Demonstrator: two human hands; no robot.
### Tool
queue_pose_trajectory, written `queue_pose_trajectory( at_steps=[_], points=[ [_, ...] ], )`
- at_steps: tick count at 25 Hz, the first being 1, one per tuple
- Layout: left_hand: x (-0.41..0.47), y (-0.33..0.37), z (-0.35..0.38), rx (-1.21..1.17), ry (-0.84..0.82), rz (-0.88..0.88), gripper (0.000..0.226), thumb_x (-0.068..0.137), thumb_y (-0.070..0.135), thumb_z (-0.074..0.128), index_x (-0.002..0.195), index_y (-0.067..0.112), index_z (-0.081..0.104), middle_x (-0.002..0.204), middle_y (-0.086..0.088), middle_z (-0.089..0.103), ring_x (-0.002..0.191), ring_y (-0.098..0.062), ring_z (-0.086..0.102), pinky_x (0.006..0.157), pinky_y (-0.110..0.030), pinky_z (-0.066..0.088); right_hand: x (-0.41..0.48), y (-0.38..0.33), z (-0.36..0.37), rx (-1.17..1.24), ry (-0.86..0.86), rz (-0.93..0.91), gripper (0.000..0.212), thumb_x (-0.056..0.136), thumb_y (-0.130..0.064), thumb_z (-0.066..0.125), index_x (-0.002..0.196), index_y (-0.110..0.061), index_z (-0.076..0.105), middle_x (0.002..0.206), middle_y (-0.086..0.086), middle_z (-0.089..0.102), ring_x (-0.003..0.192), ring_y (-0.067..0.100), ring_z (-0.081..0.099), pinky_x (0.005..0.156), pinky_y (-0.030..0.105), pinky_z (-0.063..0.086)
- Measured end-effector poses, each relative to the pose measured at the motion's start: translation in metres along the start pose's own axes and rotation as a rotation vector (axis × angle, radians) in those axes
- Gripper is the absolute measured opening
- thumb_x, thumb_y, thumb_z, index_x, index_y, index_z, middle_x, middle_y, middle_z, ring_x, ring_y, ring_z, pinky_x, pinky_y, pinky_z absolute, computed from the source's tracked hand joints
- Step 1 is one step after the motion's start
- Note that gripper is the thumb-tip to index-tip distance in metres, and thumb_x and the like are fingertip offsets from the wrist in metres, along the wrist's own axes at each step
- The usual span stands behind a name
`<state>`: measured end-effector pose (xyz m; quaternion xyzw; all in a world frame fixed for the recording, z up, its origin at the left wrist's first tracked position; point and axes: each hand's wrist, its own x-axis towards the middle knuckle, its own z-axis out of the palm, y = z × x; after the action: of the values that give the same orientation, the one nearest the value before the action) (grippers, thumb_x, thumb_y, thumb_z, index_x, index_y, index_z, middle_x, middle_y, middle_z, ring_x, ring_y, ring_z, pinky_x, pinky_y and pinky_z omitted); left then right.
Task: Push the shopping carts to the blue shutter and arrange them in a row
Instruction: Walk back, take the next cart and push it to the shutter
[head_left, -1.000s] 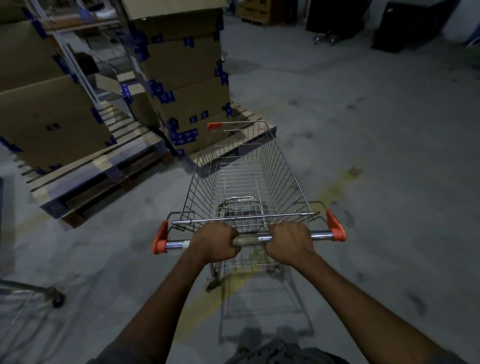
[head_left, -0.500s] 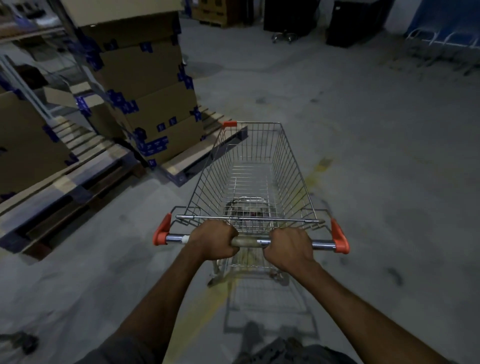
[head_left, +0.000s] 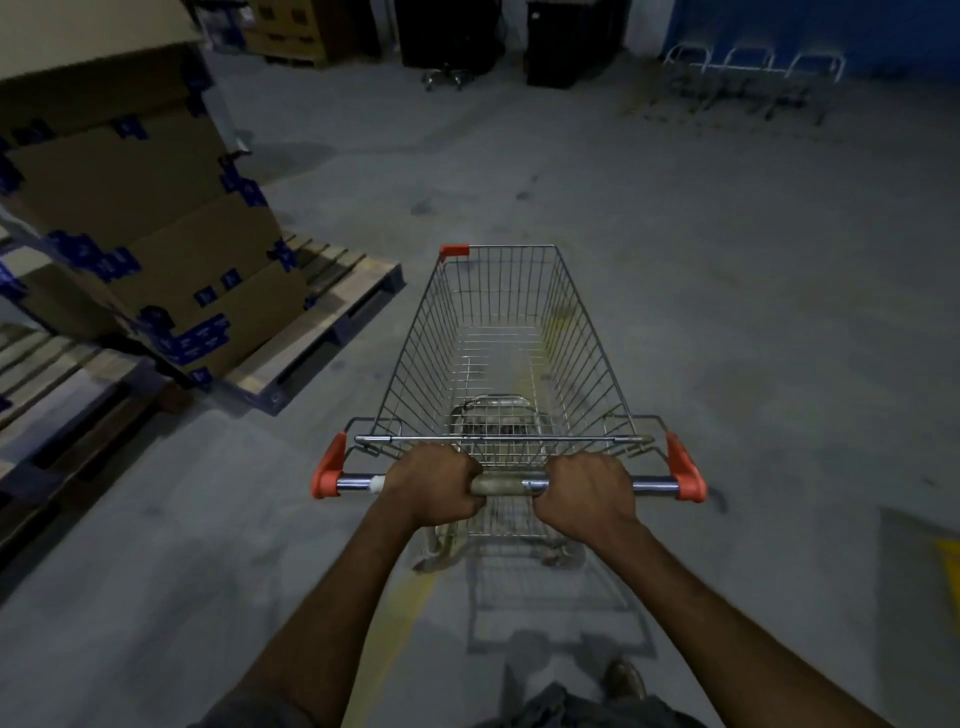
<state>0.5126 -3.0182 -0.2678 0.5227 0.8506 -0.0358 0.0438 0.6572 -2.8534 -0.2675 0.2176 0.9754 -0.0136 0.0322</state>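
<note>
A: Left of the left hand (head_left: 431, 486), what's there?
B: Boxes (head_left: 130, 208) on a pallet (head_left: 332, 306). Both it and the right hand (head_left: 587, 491) wrap the shopping cart (head_left: 498, 338) handle; its basket points straight ahead. The blue shutter (head_left: 810, 31) lies ahead-right, on the right hand's side.

Bare forearms (head_left: 332, 597), grey sleeve (head_left: 234, 717), brown shoe (head_left: 626, 678)

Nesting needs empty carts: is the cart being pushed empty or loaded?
Empty. The cart holds no goods; only grey floor shows through its wire basket. Left hand and right hand grip the handle.
</note>
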Motion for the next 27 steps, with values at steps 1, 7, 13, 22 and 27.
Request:
queue_pose_trajectory(
  at_steps=[1, 7, 13, 22, 27],
  points=[
    [0.012, 0.009, 0.000, 0.001, 0.000, 0.009, 0.028, 0.079, 0.054, 0.052, 0.072, 0.027, 0.051, 0.078, -0.003, 0.071, 0.077, -0.025, 0.069, 0.068, -0.031, 0.051, 0.001, 0.014, 0.000, -0.006, 0.000, 0.012, 0.026, 0.078, -0.040, 0.058, 0.091, -0.022, 0.072, 0.087, 0.002, 0.073, 0.079, 0.024, 0.069, 0.073, 0.030, 0.052],
    [0.071, 0.056, -0.005, 0.027, 0.014, 0.065, 0.033, 0.080, 0.054, 0.053, 0.085, 0.023, 0.065, 0.086, -0.003, 0.073, 0.084, -0.026, 0.070, 0.072, -0.033, 0.051, 0.013, 0.086, -0.002, -0.026, -0.004, 0.047, 0.028, 0.079, -0.042, 0.056, 0.090, -0.022, 0.072, 0.084, 0.000, 0.072, 0.075, 0.022, 0.067, 0.070, 0.029, 0.050],
    [0.136, 0.095, -0.011, 0.037, 0.039, 0.108, 0.031, 0.077, 0.052, 0.054, 0.081, 0.024, 0.065, 0.085, -0.002, 0.073, 0.084, -0.025, 0.071, 0.069, -0.032, 0.050, 0.031, 0.155, -0.005, -0.034, 0.002, 0.081, 0.026, 0.079, -0.043, 0.056, 0.085, -0.021, 0.070, 0.078, -0.001, 0.069, 0.064, 0.020, 0.055, 0.066, 0.028, 0.044],
    [0.232, 0.124, -0.021, 0.002, 0.047, 0.129, 0.030, 0.074, 0.056, 0.049, 0.068, 0.026, 0.051, 0.079, 0.001, 0.072, 0.079, -0.021, 0.069, 0.066, -0.030, 0.047, 0.074, 0.232, -0.010, -0.003, -0.012, 0.124, 0.021, 0.082, -0.039, 0.057, 0.084, -0.021, 0.068, 0.083, 0.000, 0.071, 0.068, 0.020, 0.057, 0.067, 0.030, 0.045],
    [0.287, 0.130, -0.022, -0.033, 0.037, 0.122, 0.032, 0.073, 0.055, 0.052, 0.069, 0.023, 0.057, 0.081, 0.001, 0.072, 0.082, -0.022, 0.069, 0.069, -0.031, 0.050, 0.104, 0.265, -0.012, 0.010, -0.013, 0.166, 0.023, 0.079, -0.039, 0.058, 0.085, -0.020, 0.070, 0.084, 0.002, 0.072, 0.077, 0.023, 0.068, 0.069, 0.030, 0.048]
  ],
)
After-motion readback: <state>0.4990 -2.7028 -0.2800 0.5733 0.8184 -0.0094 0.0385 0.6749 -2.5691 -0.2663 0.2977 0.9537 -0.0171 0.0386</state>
